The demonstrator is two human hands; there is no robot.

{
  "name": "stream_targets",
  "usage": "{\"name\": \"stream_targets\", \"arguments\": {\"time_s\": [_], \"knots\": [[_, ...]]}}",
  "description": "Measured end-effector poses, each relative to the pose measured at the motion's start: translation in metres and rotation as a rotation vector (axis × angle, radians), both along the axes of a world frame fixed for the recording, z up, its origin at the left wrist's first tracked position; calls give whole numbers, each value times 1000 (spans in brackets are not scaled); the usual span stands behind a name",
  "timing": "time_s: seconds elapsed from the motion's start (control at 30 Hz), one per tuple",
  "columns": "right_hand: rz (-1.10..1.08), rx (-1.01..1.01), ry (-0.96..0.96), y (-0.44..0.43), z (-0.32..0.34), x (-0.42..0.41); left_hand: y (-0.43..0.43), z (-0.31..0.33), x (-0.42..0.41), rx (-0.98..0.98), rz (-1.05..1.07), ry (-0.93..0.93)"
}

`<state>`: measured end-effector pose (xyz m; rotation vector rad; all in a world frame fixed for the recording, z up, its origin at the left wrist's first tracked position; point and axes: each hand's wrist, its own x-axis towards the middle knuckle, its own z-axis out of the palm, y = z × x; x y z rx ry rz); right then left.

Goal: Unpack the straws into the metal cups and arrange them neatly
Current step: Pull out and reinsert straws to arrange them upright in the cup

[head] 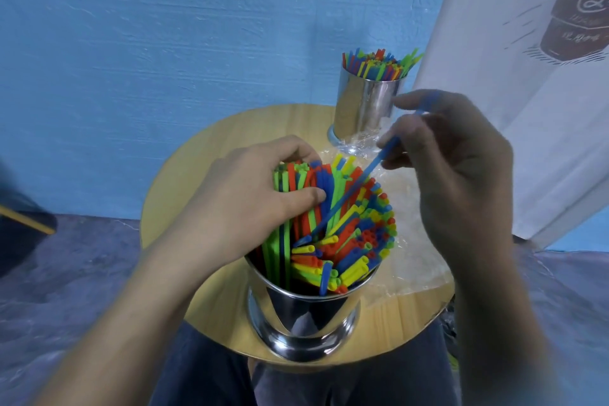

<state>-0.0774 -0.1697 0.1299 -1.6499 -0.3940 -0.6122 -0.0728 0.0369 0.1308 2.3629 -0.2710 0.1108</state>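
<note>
1. Left hand (257,194): fingers (293,147) curl round a bunch of green, blue and red straws at the left side of the near cup, thumb across them. Risk: a hard squeeze kinks the thin straws, and a sideways pull tips the cup.
2. Near cup (306,316): shiny metal with a wider foot. It stands by the near edge of the counter (171,194). Risk: one shove sends it off the edge and the straws spill.
3. Straws (359,241) in it: crammed, leaning every way, tips uneven, not neat yet. Those low at the rim may slide out.
4. Blue straw (346,204): slanted, with its lower end among the others. Risk: it bends or snags if forced down.
5. Far cup (365,102): at the back of the counter, its straws fanned but upright.
6. Wrapper (415,241): clear plastic lying on the counter right of the near cup. It is slippery and could drag things.
7. Right hand (461,168): fingers pinch the blue straw's upper end. Risk: the thin straw slips out.
</note>
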Motion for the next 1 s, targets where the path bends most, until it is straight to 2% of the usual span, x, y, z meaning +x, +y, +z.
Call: {"name": "stream_targets", "arguments": {"time_s": [0.17,0.23,0.37,0.47,0.63,0.87,1.0], "knots": [[8,-41,-7,4,0,-2,-1,1,-1,30,46,-3],[8,-139,12,2,-2,0,-3,1,-2,33,65,-14],[81,-366,209,-4,-9,6,-8,2,-5,75,113,-44],[227,-326,356,-8,-9,3,-13,4,-8,174,180,-69],[198,-303,345,-19,-14,-2,-15,8,-8,408,299,-115],[408,-352,520,-25,-15,-9,1,34,-18,383,191,34],[400,-307,521,-22,-15,-6,4,41,-15,419,116,84]]}}
